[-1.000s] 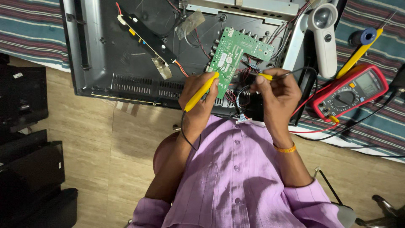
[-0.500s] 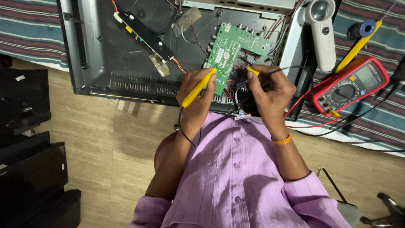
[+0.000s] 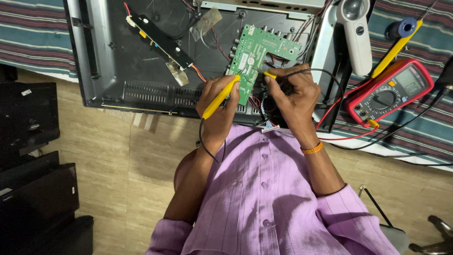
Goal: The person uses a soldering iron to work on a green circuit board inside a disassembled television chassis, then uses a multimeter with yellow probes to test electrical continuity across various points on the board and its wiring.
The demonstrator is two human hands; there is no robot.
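Observation:
My left hand point(image 3: 218, 113) grips a yellow test probe point(image 3: 219, 97) whose tip rests on the lower left edge of a green circuit board point(image 3: 257, 56). My right hand point(image 3: 293, 94) holds a second yellow probe point(image 3: 270, 74) against the board's lower right part, with a black lead looping over the hand. The board sits inside an opened dark flat-panel chassis point(image 3: 141, 66). A red multimeter point(image 3: 389, 92) lies to the right, its red and black leads running toward my hands.
A white handheld magnifier point(image 3: 355, 33) lies on the chassis edge. A yellow-handled tool point(image 3: 394, 49) and a blue spool point(image 3: 406, 26) lie near the meter on a striped cloth point(image 3: 28, 33). Black boxes point(image 3: 33, 165) stand on the floor at left.
Both hands and probes have shifted slightly left along the board's lower edge; the view has drifted a little. Both grips are unchanged.

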